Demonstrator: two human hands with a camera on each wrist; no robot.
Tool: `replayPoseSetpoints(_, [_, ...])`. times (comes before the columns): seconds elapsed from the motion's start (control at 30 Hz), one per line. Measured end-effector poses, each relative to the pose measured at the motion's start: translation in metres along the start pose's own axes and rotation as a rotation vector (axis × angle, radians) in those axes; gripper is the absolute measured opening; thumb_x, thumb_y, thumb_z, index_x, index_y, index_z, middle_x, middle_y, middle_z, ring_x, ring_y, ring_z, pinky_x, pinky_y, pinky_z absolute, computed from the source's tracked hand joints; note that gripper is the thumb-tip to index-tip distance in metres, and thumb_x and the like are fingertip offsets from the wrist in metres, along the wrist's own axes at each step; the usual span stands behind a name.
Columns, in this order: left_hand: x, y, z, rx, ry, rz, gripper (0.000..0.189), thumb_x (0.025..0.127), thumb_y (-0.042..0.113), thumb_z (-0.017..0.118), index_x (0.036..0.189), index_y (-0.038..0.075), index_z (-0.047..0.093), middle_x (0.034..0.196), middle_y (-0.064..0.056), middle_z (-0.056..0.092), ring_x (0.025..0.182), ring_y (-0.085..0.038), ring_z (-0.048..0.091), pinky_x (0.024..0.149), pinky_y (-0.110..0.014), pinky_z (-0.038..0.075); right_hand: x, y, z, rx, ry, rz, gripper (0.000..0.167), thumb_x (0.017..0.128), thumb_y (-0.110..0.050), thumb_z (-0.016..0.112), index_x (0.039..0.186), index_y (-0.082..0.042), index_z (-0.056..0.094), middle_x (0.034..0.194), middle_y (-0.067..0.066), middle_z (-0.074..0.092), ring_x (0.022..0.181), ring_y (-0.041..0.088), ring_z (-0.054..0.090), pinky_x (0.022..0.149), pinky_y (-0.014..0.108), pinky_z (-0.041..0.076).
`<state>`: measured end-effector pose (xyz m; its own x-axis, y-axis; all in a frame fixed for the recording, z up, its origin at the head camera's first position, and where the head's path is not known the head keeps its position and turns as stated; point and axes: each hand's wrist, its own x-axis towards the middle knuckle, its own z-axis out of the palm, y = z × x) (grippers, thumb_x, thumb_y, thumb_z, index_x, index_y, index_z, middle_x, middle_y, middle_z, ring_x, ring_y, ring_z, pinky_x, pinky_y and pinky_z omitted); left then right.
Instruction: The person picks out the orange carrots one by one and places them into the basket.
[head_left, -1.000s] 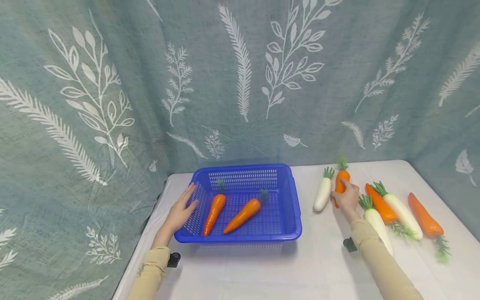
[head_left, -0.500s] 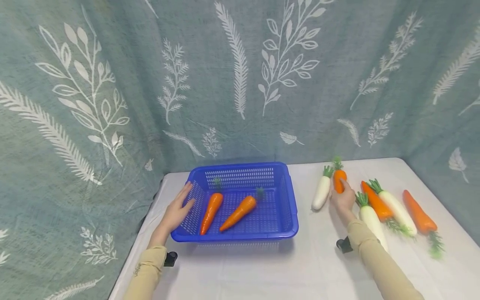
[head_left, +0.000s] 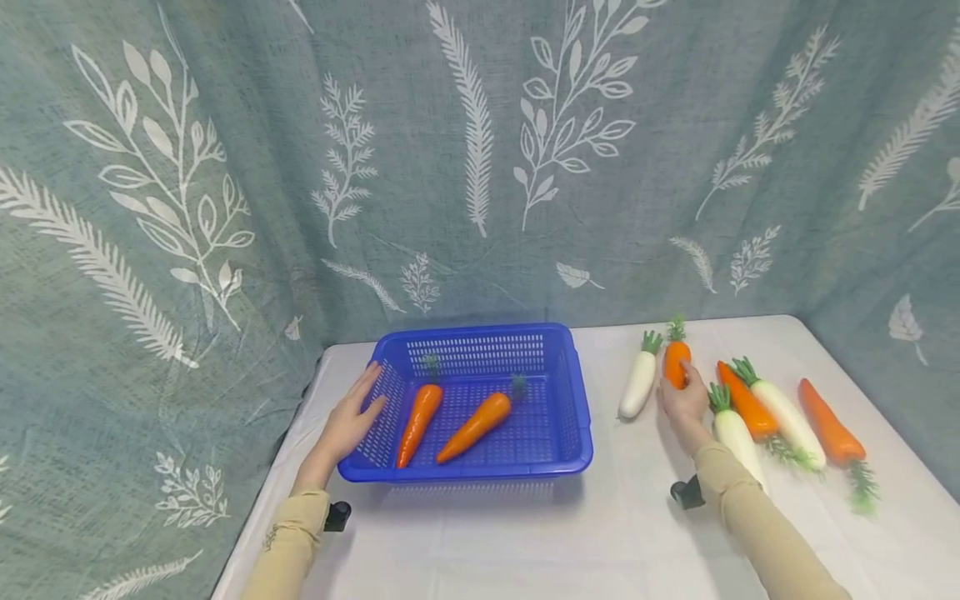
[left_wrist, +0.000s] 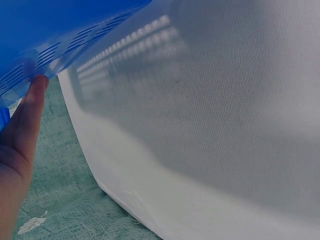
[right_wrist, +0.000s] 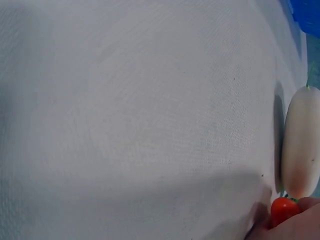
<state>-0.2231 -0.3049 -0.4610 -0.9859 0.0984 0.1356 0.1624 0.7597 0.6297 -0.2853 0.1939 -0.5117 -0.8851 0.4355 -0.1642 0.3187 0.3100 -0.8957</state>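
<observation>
My right hand (head_left: 686, 402) grips an orange carrot (head_left: 676, 364) at the back right of the table, its green top pointing to the curtain. The carrot's tip (right_wrist: 284, 210) shows between the fingers in the right wrist view. Just left of it lies a white radish (head_left: 640, 383), also at the right edge of the right wrist view (right_wrist: 301, 145). With fingers straight, my left hand (head_left: 348, 423) rests against the left side of a blue basket (head_left: 465, 475). Inside the basket lie two carrots, one nearer the left wall (head_left: 420, 423) and another angled in the middle (head_left: 475, 427).
Right of my right hand lie a white radish (head_left: 738, 437), a carrot (head_left: 750, 404), another radish (head_left: 789, 419) and a paler orange carrot (head_left: 831, 423). A white cloth (head_left: 510, 550) covers the table. Behind it hangs a green leaf-patterned curtain (head_left: 450, 167).
The right hand's fingers have settled around the carrot, which has shifted slightly. My left hand has stayed at the basket. The whole head view has drifted a little left.
</observation>
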Motion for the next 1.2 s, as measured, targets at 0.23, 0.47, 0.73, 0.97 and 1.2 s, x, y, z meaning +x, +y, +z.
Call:
replayPoseSetpoints(0.23, [0.001,0.001,0.001,0.004,0.001,-0.002,0.056,0.099,0.017,0.044,0.149,0.001,0.024,0.157,-0.018,0.019,0.142,-0.042,0.022,0.115,-0.057,0.02,0.0,-0.002,-0.001,-0.025,0.023,-0.011,0.058,0.095,-0.013,0.047,0.149,-0.007,0.028,0.148,0.027,0.034,0.136,0.041,0.033,0.115,0.049,0.029])
replayPoseSetpoints(0.47, [0.002,0.003,-0.002,-0.001,-0.008,-0.006,0.056,0.099,0.016,0.044,0.149,0.0,0.024,0.157,-0.019,0.019,0.142,-0.042,0.021,0.115,-0.057,0.019,-0.001,-0.003,-0.002,0.017,0.033,0.013,0.059,0.093,-0.012,0.05,0.148,-0.007,0.029,0.146,0.028,0.035,0.135,0.041,0.035,0.113,0.048,0.032])
replayPoseSetpoints(0.73, [0.004,0.004,-0.005,-0.014,-0.014,-0.013,0.056,0.099,0.016,0.044,0.149,0.0,0.025,0.157,-0.019,0.019,0.143,-0.042,0.021,0.116,-0.056,0.019,0.001,-0.005,-0.003,0.099,0.007,0.087,0.06,0.096,-0.016,0.047,0.151,-0.01,0.024,0.147,0.027,0.033,0.129,0.037,0.039,0.106,0.043,0.043])
replayPoseSetpoints(0.97, [0.004,0.003,-0.004,-0.012,-0.016,-0.008,0.056,0.099,0.017,0.044,0.149,0.0,0.025,0.157,-0.019,0.019,0.142,-0.042,0.021,0.115,-0.057,0.019,-0.004,-0.007,-0.006,0.18,-0.003,0.104,0.061,0.096,-0.016,0.048,0.151,-0.011,0.023,0.151,0.025,0.028,0.136,0.036,0.034,0.111,0.043,0.037])
replayPoseSetpoints(1.2, [0.005,0.004,-0.005,-0.012,-0.019,-0.02,0.056,0.099,0.017,0.044,0.149,0.001,0.025,0.157,-0.018,0.019,0.143,-0.042,0.021,0.115,-0.057,0.019,-0.007,-0.018,-0.007,0.233,-0.014,0.088,0.06,0.096,-0.017,0.048,0.151,-0.015,0.024,0.151,0.024,0.028,0.136,0.036,0.034,0.11,0.043,0.038])
